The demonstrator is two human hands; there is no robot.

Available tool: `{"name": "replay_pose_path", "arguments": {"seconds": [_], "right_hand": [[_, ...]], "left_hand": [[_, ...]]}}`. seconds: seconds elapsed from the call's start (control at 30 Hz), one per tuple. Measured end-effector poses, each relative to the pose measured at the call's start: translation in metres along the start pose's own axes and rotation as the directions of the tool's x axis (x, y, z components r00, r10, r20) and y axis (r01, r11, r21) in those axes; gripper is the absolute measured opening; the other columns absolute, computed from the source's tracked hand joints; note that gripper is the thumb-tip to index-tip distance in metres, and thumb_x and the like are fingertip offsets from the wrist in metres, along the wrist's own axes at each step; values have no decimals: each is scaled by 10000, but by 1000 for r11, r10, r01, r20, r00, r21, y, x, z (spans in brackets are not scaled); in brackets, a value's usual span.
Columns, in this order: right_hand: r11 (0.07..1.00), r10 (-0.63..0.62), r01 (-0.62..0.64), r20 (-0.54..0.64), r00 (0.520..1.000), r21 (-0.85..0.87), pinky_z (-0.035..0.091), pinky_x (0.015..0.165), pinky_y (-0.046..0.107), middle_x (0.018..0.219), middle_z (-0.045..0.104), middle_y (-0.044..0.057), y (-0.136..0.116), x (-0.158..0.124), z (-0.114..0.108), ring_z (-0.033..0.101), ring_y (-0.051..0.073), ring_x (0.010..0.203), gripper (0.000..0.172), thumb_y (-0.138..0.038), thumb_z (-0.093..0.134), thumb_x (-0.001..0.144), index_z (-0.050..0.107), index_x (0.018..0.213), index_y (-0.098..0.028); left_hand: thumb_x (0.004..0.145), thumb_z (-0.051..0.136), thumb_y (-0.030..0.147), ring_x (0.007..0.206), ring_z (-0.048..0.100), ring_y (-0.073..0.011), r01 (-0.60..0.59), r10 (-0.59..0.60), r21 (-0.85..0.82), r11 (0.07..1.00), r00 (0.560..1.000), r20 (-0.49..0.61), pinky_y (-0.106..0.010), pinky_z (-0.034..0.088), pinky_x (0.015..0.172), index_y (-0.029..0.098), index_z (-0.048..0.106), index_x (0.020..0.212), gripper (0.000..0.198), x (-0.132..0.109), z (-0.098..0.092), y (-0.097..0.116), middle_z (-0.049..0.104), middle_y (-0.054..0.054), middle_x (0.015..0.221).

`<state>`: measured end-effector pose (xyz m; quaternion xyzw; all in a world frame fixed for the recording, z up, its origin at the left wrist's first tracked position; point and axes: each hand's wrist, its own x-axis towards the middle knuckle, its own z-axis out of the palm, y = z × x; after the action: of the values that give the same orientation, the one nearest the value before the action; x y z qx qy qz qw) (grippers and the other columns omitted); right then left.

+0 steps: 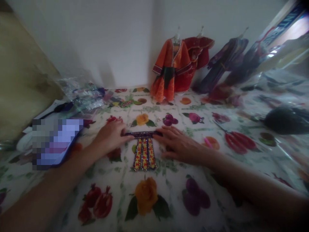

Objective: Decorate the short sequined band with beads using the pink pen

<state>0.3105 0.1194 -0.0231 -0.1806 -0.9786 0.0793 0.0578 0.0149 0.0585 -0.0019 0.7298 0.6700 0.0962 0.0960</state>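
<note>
A small dark beaded belt (142,135) lies level on the tablecloth. From it hang three yellow-and-red patterned strips (145,154) with beaded edges, pointing toward me. My left hand (109,135) pinches the belt's left end, thumb on the near side and fingers curled behind. At the right end, my right hand (181,145) has its fingertips closed around the band, palm down, with its lower finger held apart from the belt. Both tips of the belt are partly covered by my fingers.
Doll-sized garments, an orange dress (166,71) foremost, stand against the wall. Red-handled scissors (238,140) and a dark rounded object (287,119) lie right. A lit phone (59,143) and clear plastic packets (83,93) are left. Fruit-printed cloth (178,212) covers the table.
</note>
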Motion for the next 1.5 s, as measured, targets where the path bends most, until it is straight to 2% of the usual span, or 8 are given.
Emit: {"name": "replay_pose_path", "arguments": {"seconds": [0.2, 0.37, 0.57, 0.63, 0.8, 1.13, 1.33, 1.5], "right_hand": [[998, 30, -26, -74, 997, 56, 313, 1151, 549, 1534, 374, 163, 6, -8, -17, 297, 315, 1447, 677, -564, 482, 957, 352, 1516, -205], [996, 79, -75, -60, 995, 54, 338, 1140, 535, 1507, 402, 162, 8, -16, -19, 358, 306, 1413, 637, -557, 459, 969, 384, 1497, -209], [996, 75, -71, -50, 996, 60, 358, 1130, 527, 1485, 440, 155, 3, -14, -17, 377, 309, 1397, 630, -566, 444, 972, 415, 1482, -198], [995, 73, -70, -56, 996, 67, 373, 1122, 522, 1483, 442, 150, 2, -14, -18, 379, 307, 1395, 613, -558, 442, 976, 426, 1474, -202], [995, 66, -61, -54, 996, 82, 392, 1105, 539, 1477, 451, 142, -2, -13, -17, 411, 315, 1367, 593, -559, 447, 973, 453, 1457, -217], [998, 44, -42, -39, 998, 51, 352, 1131, 565, 1447, 477, 174, -8, -16, -17, 400, 334, 1379, 607, -551, 432, 981, 461, 1444, -159], [993, -49, 54, -50, 998, 105, 376, 1137, 507, 1397, 554, 156, -39, -23, -25, 452, 300, 1354, 567, -526, 469, 975, 527, 1387, -140], [980, -137, 145, -69, 988, 133, 356, 1153, 483, 1354, 604, 161, -60, -29, -16, 515, 280, 1307, 579, -534, 463, 976, 570, 1345, -101]], "left_hand": [[866, 602, 373, 735, 561, -186, -24, 22, -50, 998, 999, -39, -288, 370, 632, 202, 562, 729, 222, -2, -8, -3, 595, -19, 793], [893, 499, 242, 778, 580, -179, -97, 91, -59, 994, 991, -99, -291, 427, 700, 197, 578, 814, 119, -5, -11, 4, 606, -24, 847], [941, 468, 248, 1100, 540, -271, -251, 254, 36, 967, 960, -121, -409, 417, 967, 165, 593, 1149, 256, -2, 8, 5, 609, -120, 1162], [952, 450, 241, 1079, 540, -282, -292, 298, 75, 954, 949, -99, -448, 397, 995, 164, 606, 1110, 235, 0, 13, 5, 619, -127, 1136], [968, 388, 220, 927, 541, -265, -346, 357, 155, 925, 932, -54, -441, 429, 901, 176, 597, 870, 235, 1, 13, 7, 617, -113, 956], [963, 388, 193, 888, 535, -253, -372, 388, 221, 902, 921, -34, -401, 436, 834, 166, 568, 855, 211, -5, -2, 4, 592, -107, 931], [953, 402, 177, 877, 547, -250, -354, 374, 228, 907, 926, -54, -402, 439, 835, 172, 566, 844, 196, -5, -6, -1, 588, -95, 901], [935, 427, 156, 873, 548, -244, -378, 394, 211, 902, 918, -38, -385, 450, 812, 171, 576, 848, 172, -5, -5, -5, 583, -83, 886]]}}
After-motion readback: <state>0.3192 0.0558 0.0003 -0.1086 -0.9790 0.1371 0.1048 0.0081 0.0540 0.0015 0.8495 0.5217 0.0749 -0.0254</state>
